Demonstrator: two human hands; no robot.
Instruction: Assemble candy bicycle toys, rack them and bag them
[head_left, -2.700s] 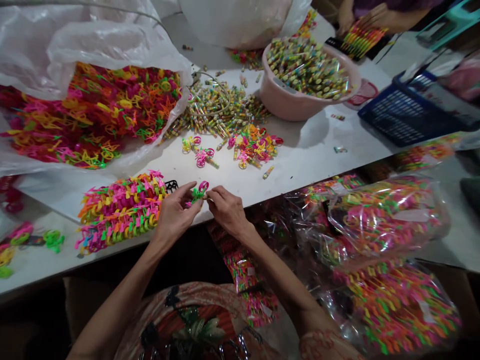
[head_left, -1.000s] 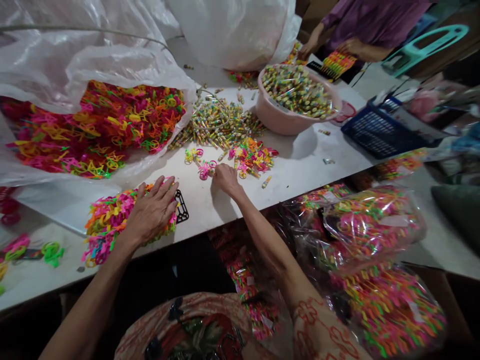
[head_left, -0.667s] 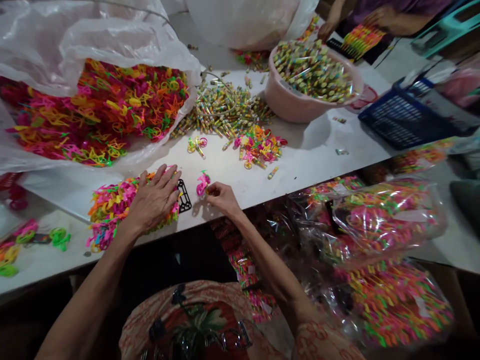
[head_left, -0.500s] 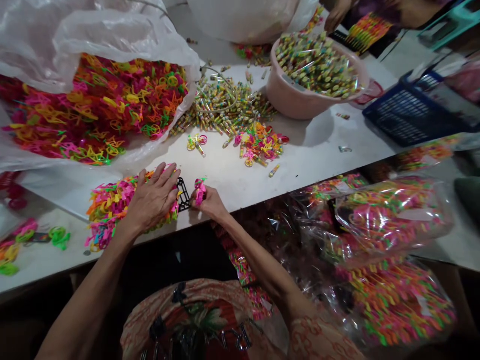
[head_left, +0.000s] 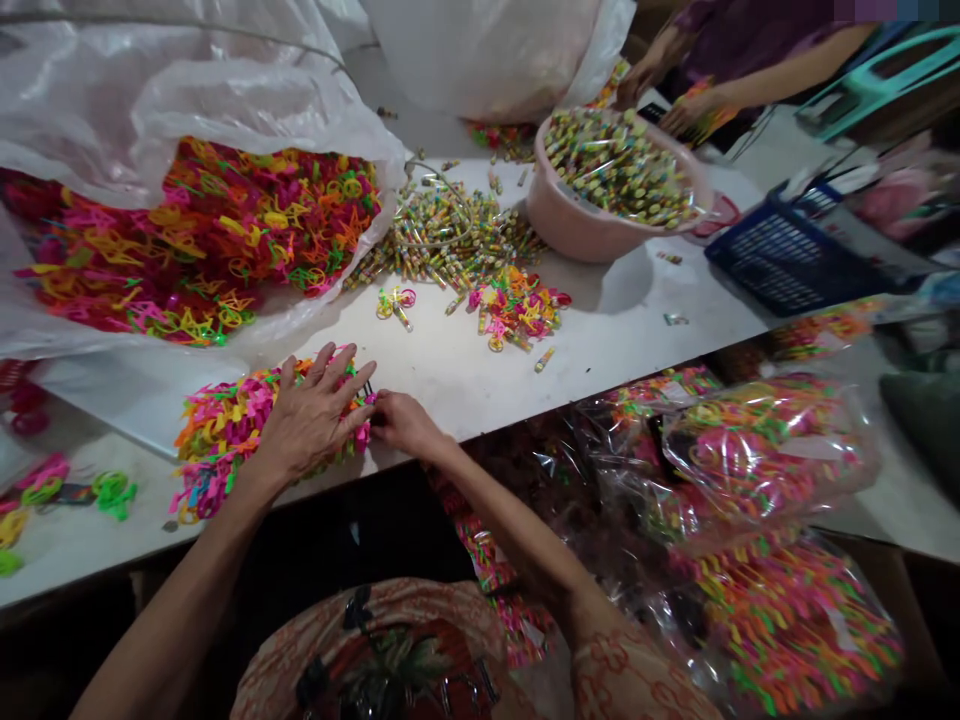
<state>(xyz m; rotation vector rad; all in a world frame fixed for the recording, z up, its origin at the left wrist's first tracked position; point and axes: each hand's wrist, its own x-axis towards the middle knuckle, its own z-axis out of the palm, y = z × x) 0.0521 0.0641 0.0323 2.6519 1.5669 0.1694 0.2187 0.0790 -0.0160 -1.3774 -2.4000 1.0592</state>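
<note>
My left hand point(head_left: 311, 412) lies with fingers spread on a dense row of small, brightly coloured plastic pieces point(head_left: 225, 420) near the table's front edge. Most of a black slotted plastic rack point(head_left: 367, 388) is hidden at the row's right end; only a bit of it shows between my hands. At that end my right hand point(head_left: 405, 425) is closed, fingertips pinching a pink plastic piece point(head_left: 368, 400) against the rack. The pinched piece is mostly covered by the fingers.
Behind my hands stand a large plastic bag point(head_left: 67, 240) of coloured pieces, a heap of small printed tubes point(head_left: 450, 230) and a pink basin point(head_left: 581, 225) of tubes. A blue basket point(head_left: 787, 250) and bagged bundles point(head_left: 772, 450) are at right. A co-worker's hands point(head_left: 690, 110) work beyond the basin.
My right hand has moved left with the pink piece, up to the end of the row, covering most of the rack. My left hand's fingers have spread wider. The co-worker's arms have come further into view.
</note>
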